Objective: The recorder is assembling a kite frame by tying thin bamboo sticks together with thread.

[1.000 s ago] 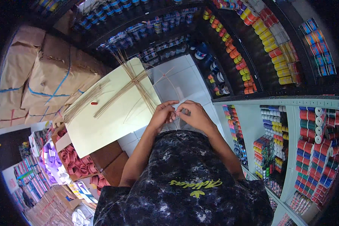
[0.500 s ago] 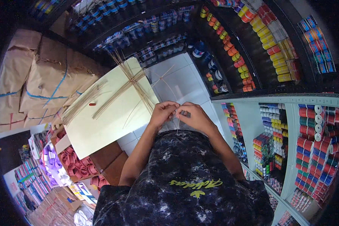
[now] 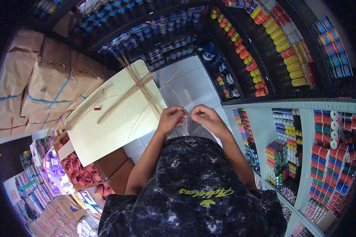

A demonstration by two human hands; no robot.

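Observation:
In front of my chest, my left hand (image 3: 172,119) pinches a thin pale cane strip (image 3: 186,125) between thumb and fingers. The strip's lower end hangs toward my shirt, and its upper part curves away beyond the hand. There it meets other thin strips at a small crossing (image 3: 166,83) over the floor. A short gap to the right, my right hand (image 3: 208,119) is closed, with thumb and fingertips together. Whether a fine strand sits in that pinch is too small to see.
To the left stands a pale yellow board (image 3: 118,130) bearing loose strips and a crossed bundle of cane strips (image 3: 139,83), plus a small red object (image 3: 97,109). Wrapped brown parcels (image 3: 47,79) are stacked behind it. Shelves of colourful spools (image 3: 281,35) line the right, above a tiled floor (image 3: 186,71).
My right hand has come away from my left and moved a little to the right. The crossing of the strips has shifted slightly left; my left hand keeps its pinch.

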